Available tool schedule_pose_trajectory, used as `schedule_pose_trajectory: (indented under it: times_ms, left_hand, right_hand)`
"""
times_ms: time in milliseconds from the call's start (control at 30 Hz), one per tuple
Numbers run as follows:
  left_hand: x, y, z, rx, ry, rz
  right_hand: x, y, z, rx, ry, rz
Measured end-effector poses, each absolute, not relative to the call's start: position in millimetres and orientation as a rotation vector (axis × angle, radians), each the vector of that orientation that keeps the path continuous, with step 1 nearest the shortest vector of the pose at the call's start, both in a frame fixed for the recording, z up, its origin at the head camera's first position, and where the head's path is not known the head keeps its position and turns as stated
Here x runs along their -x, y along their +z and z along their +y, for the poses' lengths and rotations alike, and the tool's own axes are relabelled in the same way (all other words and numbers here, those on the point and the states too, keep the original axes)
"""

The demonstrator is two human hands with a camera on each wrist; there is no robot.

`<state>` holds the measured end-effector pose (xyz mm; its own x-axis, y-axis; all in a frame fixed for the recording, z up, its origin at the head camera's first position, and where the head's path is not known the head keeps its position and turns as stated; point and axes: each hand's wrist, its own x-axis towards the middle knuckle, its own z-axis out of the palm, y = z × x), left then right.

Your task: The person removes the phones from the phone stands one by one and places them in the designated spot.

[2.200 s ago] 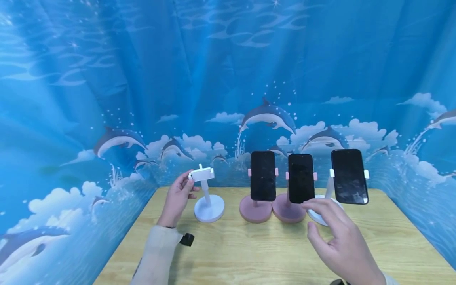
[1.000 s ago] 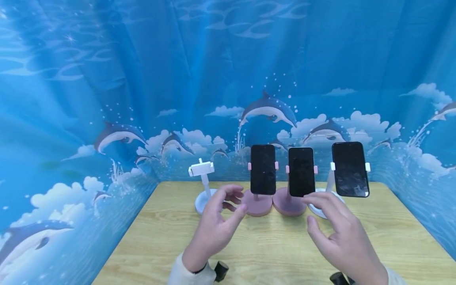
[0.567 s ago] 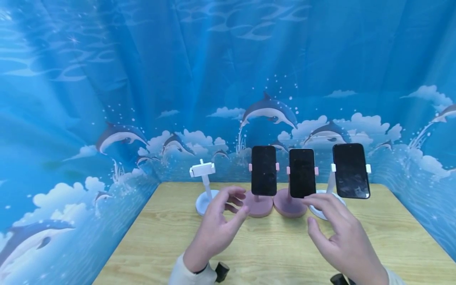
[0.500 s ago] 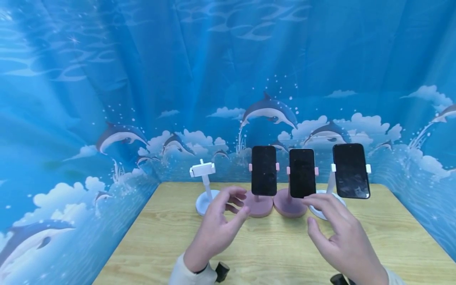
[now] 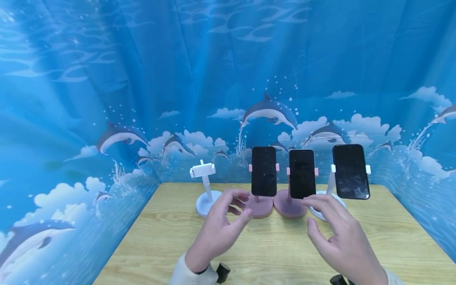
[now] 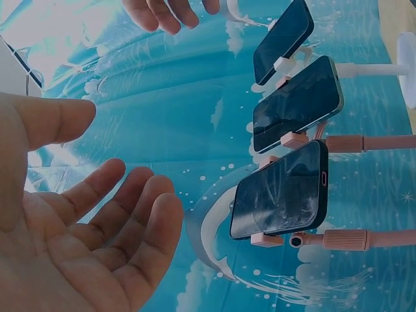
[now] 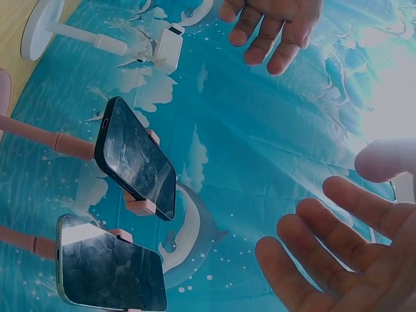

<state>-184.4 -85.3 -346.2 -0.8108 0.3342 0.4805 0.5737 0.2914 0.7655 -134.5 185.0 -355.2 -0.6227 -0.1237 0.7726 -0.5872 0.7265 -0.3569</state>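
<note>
Three dark-screened smartphones stand upright in stand clamps. The left phone [image 5: 264, 171] and the middle phone [image 5: 302, 174] sit in pink phone stands, and the right phone [image 5: 351, 171] in a white one. At the far left, a white phone stand [image 5: 202, 170] has no phone in its clamp. My left hand [image 5: 221, 227] hovers in front of the stands, its fingers loosely bent and holding nothing. My right hand [image 5: 340, 237] is held likewise at the right, partly covering the right stand's base [image 5: 318, 213]. Both wrist views show bare palms, apart from the phones.
The wooden table [image 5: 278, 253] reaches back to a blue curtain [image 5: 213, 79] printed with dolphins and clouds. The two pink bases [image 5: 290, 209] stand close side by side. Black wrist-camera parts [image 5: 223, 273] show below the hands.
My left hand was at the white stand's clamp on the left; it has left it and moved right and nearer. In the last second both hands have stayed almost still.
</note>
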Motion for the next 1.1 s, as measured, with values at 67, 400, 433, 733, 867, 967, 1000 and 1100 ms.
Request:
schedule_pose_trajectory:
  times_ms: [67, 400, 433, 733, 867, 967, 1000, 1100]
  left_hand:
    - [185, -347, -85, 0.837, -1.527, -2.336]
    - [185, -348, -86, 0.837, -1.530, -2.361]
    - [185, -348, -86, 0.839, -1.529, -2.365]
    - [202, -353, -81, 0.819, -1.551, -2.408]
    - [222, -359, -76, 0.739, -1.621, -2.421]
    - [245, -367, -71, 0.659, -1.687, -2.398]
    - [252, -371, -69, 0.634, -1.719, -2.382]
    - [273, -384, -65, 0.575, -1.851, -2.303]
  right_hand:
    - [135, -355, 185, -0.538, 0.777, -2.162]
    - [134, -355, 184, -0.544, 0.775, -2.160]
    - [134, -355, 184, -0.544, 0.775, -2.161]
    - [134, -353, 186, -0.556, 0.773, -2.153]
    - [133, -353, 188, -0.553, 0.785, -2.151]
    - [133, -353, 188, -0.547, 0.798, -2.157]
    - [132, -353, 188, -0.544, 0.799, -2.160]
    - [132, -353, 187, -0.547, 0.802, -2.159]
